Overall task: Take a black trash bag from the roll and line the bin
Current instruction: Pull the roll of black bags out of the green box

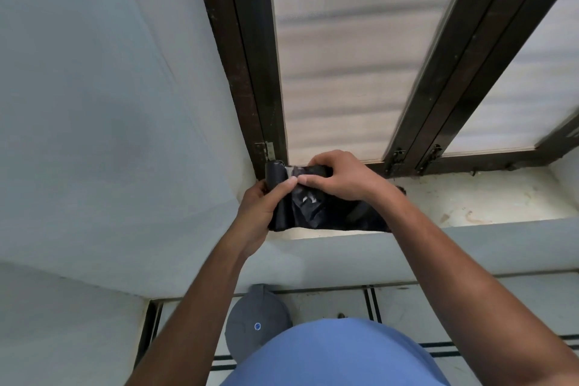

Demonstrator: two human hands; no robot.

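Observation:
A roll of black trash bags (275, 175) is held upright over the window sill (488, 197), with a loose bag (319, 213) pulled out from it to the right. My left hand (263, 207) grips the roll from below, thumb across it. My right hand (341, 177) pinches the loose bag's top edge beside the roll, thumbs almost touching. The grey bin (253, 323) with its lid closed stands on the floor below, between my forearms, partly hidden by my blue shirt.
A dark-framed window (354, 56) with frosted panes rises behind the sill. A pale wall (103, 103) fills the left side. The tiled floor (332, 301) has dark stripes next to the bin.

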